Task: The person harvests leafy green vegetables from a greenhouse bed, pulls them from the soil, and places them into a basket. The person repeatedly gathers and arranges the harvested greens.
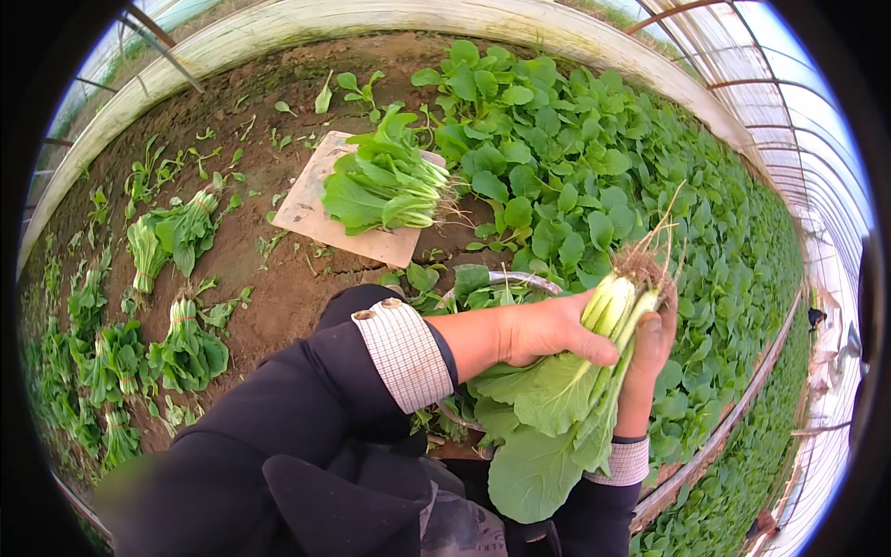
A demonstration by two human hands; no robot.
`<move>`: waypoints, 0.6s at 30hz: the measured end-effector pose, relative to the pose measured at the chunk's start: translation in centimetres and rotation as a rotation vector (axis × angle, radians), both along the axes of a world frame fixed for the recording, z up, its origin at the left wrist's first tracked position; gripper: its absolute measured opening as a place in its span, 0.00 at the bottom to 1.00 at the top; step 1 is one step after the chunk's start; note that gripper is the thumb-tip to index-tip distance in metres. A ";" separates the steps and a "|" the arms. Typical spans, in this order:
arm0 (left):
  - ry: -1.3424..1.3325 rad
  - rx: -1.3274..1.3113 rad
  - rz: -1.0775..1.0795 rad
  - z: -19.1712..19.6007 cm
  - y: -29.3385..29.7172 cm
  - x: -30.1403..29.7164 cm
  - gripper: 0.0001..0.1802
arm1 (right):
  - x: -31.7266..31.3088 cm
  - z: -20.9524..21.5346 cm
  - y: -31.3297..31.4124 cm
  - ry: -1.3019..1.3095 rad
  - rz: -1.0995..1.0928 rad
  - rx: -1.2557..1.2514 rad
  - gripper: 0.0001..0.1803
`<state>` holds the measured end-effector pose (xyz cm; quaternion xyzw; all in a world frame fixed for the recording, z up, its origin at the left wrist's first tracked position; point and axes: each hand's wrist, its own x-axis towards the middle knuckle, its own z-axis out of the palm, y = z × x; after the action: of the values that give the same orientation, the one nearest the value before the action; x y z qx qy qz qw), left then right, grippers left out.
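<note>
the left hand grasps the greens by the stems, thumb laid across them; the right hand is wrapped round their right side, just below the roots. the bunch is tilted, roots up and to the right, leaves hanging down toward the lap. it is right of the person's middle, in front of the planted bed, whose near edge comes close to the hands.

beneath the left wrist shows the curved rim of a basin, partly hidden, with leaves inside. past it the board lies flat on the soil; a pile covers its right part and overhangs that edge with its roots, leaving the left corner bare. brown soil gives open room between the board and the tied bundles at left. a rail borders the bed at lower right.
</note>
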<state>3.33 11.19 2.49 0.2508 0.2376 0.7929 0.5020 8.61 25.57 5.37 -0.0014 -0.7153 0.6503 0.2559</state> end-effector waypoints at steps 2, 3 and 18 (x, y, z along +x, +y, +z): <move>-0.011 -0.054 0.055 0.1 -1.7 -0.8 0.40 | -2.2 0.7 -0.5 -0.016 -0.041 0.570 0.46; -0.009 -0.108 0.098 0.9 -2.6 -1.5 0.35 | -3.4 1.4 -0.3 0.016 -0.097 0.909 0.46; 2.351 -1.502 1.327 3.3 -15.4 -13.5 0.31 | -18.3 -2.4 -13.8 -0.395 0.625 -0.893 0.47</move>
<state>-10.19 -4.26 5.76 0.2637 0.8811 -0.0698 -0.3863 -9.72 11.80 2.99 -0.0194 -0.3723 0.9211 -0.1120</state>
